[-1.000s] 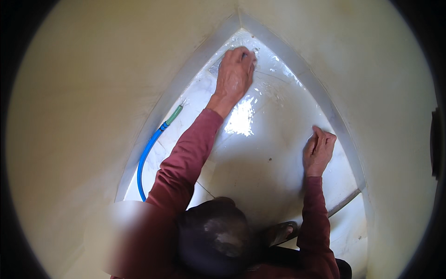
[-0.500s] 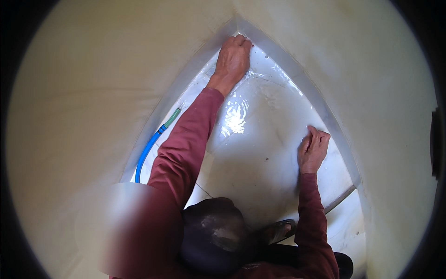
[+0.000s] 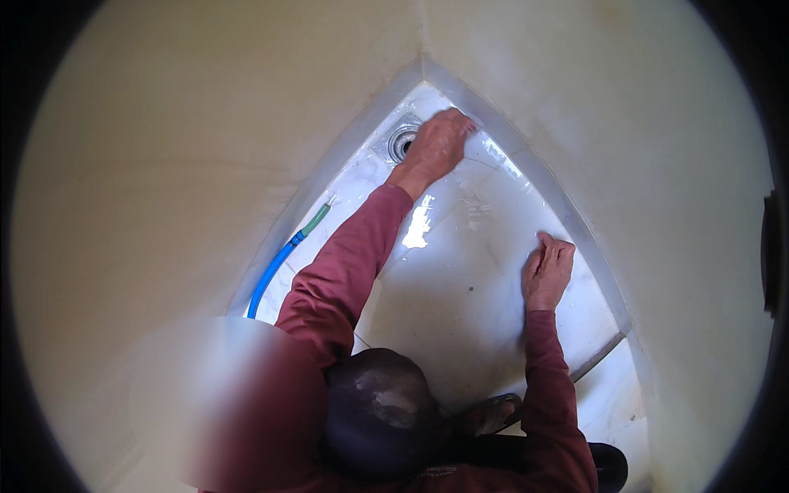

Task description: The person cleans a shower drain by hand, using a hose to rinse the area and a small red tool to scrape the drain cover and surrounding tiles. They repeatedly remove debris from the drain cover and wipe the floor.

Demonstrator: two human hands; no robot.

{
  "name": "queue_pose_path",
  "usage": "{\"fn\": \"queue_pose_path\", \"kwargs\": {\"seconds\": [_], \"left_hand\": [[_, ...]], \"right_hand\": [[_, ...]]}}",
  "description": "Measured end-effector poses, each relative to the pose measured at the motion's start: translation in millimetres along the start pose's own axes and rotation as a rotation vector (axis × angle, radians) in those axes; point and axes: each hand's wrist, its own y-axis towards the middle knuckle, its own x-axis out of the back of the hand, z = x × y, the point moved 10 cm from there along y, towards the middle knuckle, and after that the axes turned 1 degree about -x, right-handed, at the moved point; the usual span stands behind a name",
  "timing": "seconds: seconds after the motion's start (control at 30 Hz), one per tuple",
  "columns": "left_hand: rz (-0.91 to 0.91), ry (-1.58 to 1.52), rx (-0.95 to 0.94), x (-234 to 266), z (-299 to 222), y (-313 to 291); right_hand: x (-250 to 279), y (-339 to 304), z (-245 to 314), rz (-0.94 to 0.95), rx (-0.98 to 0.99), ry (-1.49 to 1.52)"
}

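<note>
My left hand [image 3: 440,146], in a wet red sleeve, reaches to the far corner of a white tiled floor [image 3: 436,329]. Its fingers are curled down at the tiles, and whatever they grip is hidden. Just left of this hand sits a round metal floor drain [image 3: 403,143] in a square plate, partly covered by the hand. My right hand [image 3: 549,275] is low over the floor near the right wall, its fingers bent together. What it may hold cannot be made out. Shallow water [image 3: 418,223] glints between the two hands.
A blue hose [image 3: 271,275] with a green end piece [image 3: 316,220] lies along the left wall. Grey skirting [image 3: 567,189] edges both walls, which meet at the far corner. My dark-clad knee [image 3: 382,411] and sandalled foot [image 3: 497,412] are near me.
My left hand has come back from the corner and shifted right, uncovering the drain. The shine on the water has narrowed. My right hand keeps nearly the same place and shape.
</note>
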Motion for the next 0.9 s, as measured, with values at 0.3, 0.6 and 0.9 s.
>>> {"fn": "queue_pose_path", "kwargs": {"seconds": [0.3,0.6,0.9], "left_hand": [[-0.314,0.61,0.082,37,13,12],[-0.077,0.122,-0.239,-44,-96,-76],[0.059,0.29,-0.099,-39,-86,-93]], "right_hand": [[2,1,-1,-0.011,0.008,0.049],[4,-2,-3,-0.004,-0.002,0.063],[10,1,-1,-0.044,0.044,0.024]]}}
